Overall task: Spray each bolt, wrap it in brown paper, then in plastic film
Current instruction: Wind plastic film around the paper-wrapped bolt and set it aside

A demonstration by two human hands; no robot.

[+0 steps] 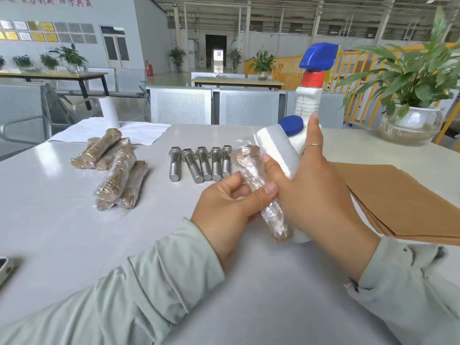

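My left hand (225, 210) grips a bolt wrapped in brown paper and shiny plastic film (251, 175), thumb pressed on its middle. My right hand (311, 185) holds a white roll of plastic film (276, 150) against the upper part of that bolt. Several bare steel bolts (199, 163) lie side by side on the white table (74, 220) just beyond my hands. A pile of several wrapped bolts (117, 170) lies to the left. A white spray bottle with a blue trigger (311, 95) stands behind my right hand. Brown paper sheets (398, 202) lie stacked at the right.
A white paper roll (109, 110) with its sheet unrolled lies at the table's far left. A potted plant in a glass bowl (410, 120) stands at the far right. A phone's edge (5, 267) shows at the left border. Metal chairs stand behind the table.
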